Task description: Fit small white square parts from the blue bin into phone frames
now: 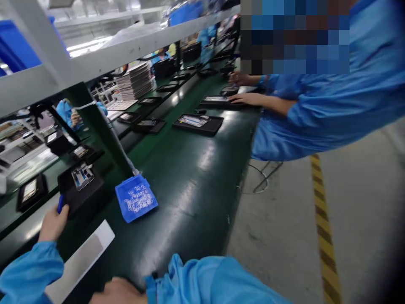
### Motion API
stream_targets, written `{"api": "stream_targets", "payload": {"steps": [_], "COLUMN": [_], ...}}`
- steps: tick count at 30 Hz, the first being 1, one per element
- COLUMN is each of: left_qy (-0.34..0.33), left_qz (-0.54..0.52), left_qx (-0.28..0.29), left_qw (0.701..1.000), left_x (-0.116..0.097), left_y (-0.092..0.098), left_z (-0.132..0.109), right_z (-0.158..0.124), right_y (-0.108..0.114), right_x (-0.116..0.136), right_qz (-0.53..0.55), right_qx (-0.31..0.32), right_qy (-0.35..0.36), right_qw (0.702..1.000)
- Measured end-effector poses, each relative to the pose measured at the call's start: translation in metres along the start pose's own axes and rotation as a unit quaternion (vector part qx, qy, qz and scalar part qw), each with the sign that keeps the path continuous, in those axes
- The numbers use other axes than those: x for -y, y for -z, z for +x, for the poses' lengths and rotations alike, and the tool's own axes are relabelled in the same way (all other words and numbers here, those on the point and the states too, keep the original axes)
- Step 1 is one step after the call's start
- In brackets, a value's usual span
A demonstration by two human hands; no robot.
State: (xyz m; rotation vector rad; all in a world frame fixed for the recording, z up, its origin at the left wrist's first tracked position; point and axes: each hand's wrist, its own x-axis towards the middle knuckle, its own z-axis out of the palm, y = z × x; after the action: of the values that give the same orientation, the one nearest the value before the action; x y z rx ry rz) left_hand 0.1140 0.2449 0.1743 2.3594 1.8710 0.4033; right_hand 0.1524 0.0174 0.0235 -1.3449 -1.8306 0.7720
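Observation:
My left hand [53, 223] is closed on a slim blue pen-like tool [60, 203], at the near left corner of a black foam tray [82, 202]. On that tray lies an open phone frame [82, 176] with silver and blue parts. At the bottom edge is my right hand [118, 291], blurred and cut off, its fingers mostly out of sight. Between the hands a long white strip [85, 256] with a greyish patch lies on the green bench. Beyond it stands a shallow blue bin [138, 212] of small clear pieces.
A co-worker in blue sleeves [325, 114] works at the right, hands at a black tray [205, 101]. Another tray [199, 126] sits mid-bench. A green post [101, 131] and a white shelf beam [136, 44] stand ahead. Several trays line the left side.

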Motion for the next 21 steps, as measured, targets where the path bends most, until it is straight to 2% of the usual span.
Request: {"api": "stream_targets", "payload": {"steps": [2,4,7,10,13,15,17,19,21], "left_qy": [0.010,0.008,0.029,0.048,0.057,0.063,0.053,0.031,-0.011], "left_qz": [-0.023,-0.072,-0.133,-0.152,-0.163,-0.165,-0.151,-0.114,-0.071], "left_qx": [0.010,0.009,-0.006,0.005,0.061,0.098,0.119,0.086,0.011], "left_qw": [1.000,0.997,0.991,0.987,0.983,0.979,0.980,0.989,0.997], "left_x": [0.042,0.080,0.127,0.157,0.170,0.168,0.163,0.156,0.146], "left_y": [0.025,0.044,0.055,0.041,0.008,-0.013,-0.026,-0.028,-0.024], "left_z": [-0.047,-0.106,-0.206,-0.300,-0.371,-0.401,-0.414,-0.414,-0.404], "right_z": [0.001,0.000,0.000,0.002,0.002,-0.001,-0.004,-0.007,-0.009], "right_y": [-0.005,-0.004,0.008,0.021,0.026,0.025,0.022,0.019,0.017], "right_x": [0.001,0.000,-0.006,-0.013,-0.015,-0.014,-0.010,-0.006,-0.003], "right_qz": [0.107,0.218,0.258,0.261,0.240,0.218,0.193,0.167,0.139], "right_qx": [-0.089,-0.227,-0.308,-0.352,-0.353,-0.331,-0.295,-0.253,-0.221], "right_qy": [0.029,0.029,-0.012,-0.042,-0.053,-0.052,-0.050,-0.045,-0.039], "right_qw": [0.990,0.949,0.915,0.898,0.903,0.916,0.934,0.952,0.964]}}
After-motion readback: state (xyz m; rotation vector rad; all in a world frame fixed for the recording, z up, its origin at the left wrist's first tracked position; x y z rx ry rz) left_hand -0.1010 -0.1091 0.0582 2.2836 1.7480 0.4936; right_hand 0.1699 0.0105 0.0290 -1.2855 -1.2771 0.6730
